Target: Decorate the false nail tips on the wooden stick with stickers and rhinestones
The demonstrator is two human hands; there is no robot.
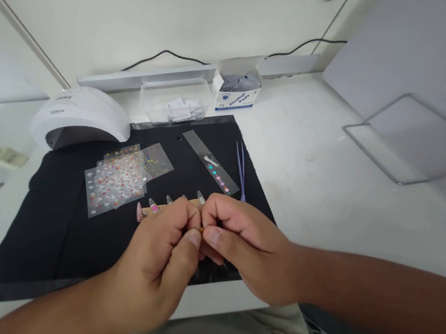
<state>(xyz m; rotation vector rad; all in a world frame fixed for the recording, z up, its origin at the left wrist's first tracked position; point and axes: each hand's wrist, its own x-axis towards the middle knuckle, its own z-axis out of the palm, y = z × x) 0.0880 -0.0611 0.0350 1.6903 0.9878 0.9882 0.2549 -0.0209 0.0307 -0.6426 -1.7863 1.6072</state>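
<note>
My left hand [165,258] and my right hand [248,241] meet above the front of the black mat, fingers curled and thumbs pressed to forefingers. A tiny orange speck [201,229] shows between the thumb tips; what they pinch is too small to name. Just behind the hands stands a row of false nails [154,205] on a light brown holder, partly hidden by my knuckles. One nail has a pink decoration. Beyond my right hand lie purple tweezers [241,170] and a clear strip [200,151] with small coloured flowers.
Overlapping sticker sheets [114,179] lie on the black mat [55,212] at left. Behind are a white nail lamp [78,112], a clear tray [150,102] with white packets and an alcohol pad box [238,98]. A wire stand [410,182] is at right.
</note>
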